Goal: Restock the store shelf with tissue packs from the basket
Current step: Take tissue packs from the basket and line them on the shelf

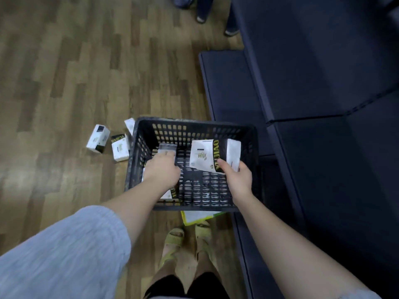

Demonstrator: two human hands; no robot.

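A black slatted plastic basket (pixel 250 134) stands on the wooden floor in front of my feet. My right hand (pixel 237 178) grips a white tissue pack (pixel 207 155) with a black and yellow band, held above the basket's right half. My left hand (pixel 162 169) reaches down into the basket's left side and its fingers close on a small pack (pixel 166 147), blurred. Another pack (pixel 170 194) lies in the basket under my left forearm. The dark blue store shelf (pixel 302 83) stands to the right, its boards bare.
Three tissue packs lie on the floor left of the basket: one (pixel 98 138), a second (pixel 119 147) and a third (pixel 130 125) against the basket wall. A yellow-green bag (pixel 200 216) lies between basket and my sandalled feet. Another person's feet (pixel 216 16) stand at the top.
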